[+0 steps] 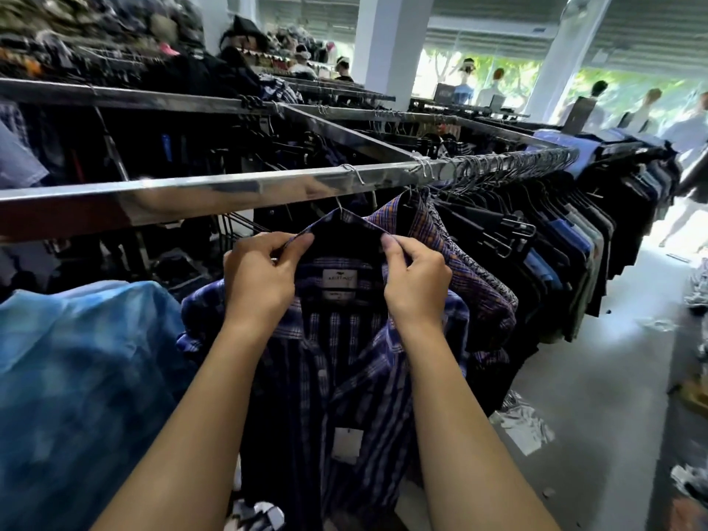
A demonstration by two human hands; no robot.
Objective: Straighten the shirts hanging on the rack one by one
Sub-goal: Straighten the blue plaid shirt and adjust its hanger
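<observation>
Head view: left hand [260,274] and right hand [415,279] each pinch the plaid shirt's [344,362] collar under the rail [237,185]; ideally both draw outward evenly, seating it square on the hanger.

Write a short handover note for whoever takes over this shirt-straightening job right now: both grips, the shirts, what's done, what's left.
The left grip and right grip each pinch one side of the collar of the purple plaid shirt, which hangs on the rail. This shirt is mid-straightening, not finished. The packed row of shirts to its right probably remains.
</observation>
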